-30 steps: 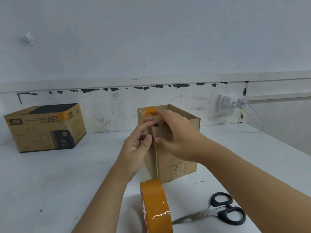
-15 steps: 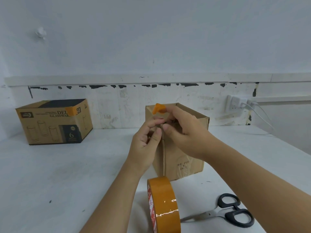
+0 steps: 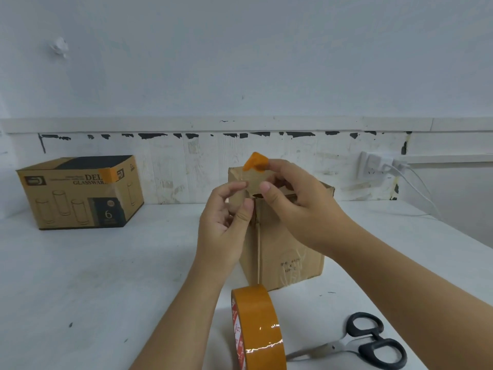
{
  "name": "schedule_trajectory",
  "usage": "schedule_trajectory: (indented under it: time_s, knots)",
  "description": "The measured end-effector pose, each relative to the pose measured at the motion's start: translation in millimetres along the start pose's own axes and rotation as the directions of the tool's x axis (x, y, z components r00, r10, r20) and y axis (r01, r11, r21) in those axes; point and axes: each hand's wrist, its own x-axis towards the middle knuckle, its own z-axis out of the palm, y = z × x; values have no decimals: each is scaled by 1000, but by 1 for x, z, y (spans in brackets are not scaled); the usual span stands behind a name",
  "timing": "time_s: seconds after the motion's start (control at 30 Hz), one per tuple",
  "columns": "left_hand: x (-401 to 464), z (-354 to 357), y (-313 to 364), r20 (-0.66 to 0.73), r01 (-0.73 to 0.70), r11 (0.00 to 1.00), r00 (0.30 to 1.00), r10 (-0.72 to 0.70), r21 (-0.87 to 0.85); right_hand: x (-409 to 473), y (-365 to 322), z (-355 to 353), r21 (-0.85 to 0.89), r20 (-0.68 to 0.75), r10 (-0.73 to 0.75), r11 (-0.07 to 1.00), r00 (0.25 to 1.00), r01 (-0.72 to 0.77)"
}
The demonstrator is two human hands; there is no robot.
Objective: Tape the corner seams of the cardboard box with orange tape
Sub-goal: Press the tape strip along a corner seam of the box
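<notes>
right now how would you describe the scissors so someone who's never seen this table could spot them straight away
Start at the white table and find the roll of orange tape standing on edge at its near side. Just to the right of the roll lie the scissors, flat on the table. They are the only thing here with black loop handles and metal blades.

Two cardboard boxes sit on the table: one plain box (image 3: 288,252) at the hands, one printed glassware box (image 3: 80,193) far left; one tape roll (image 3: 257,329), one pair of scissors (image 3: 357,345) nearer.

Both hands (image 3: 226,222) (image 3: 298,206) at the cardboard box's (image 3: 290,252) top corner, right grip apparently on orange tape (image 3: 255,162) (crumpled).
</notes>
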Motion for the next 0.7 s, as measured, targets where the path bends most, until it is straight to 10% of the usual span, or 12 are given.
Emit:
schedule_trajectory:
  time_s: [0.17,0.7]
  knots:
    - [1,-5,7,-155,-87,995,984,92,39,-4,-12,-2,-134,-36,-74,989,997,69]
    - [-12,-16,19,48,-260,945,966,256,200,-38,-31,-8,-400,46,-64,913,997,77]
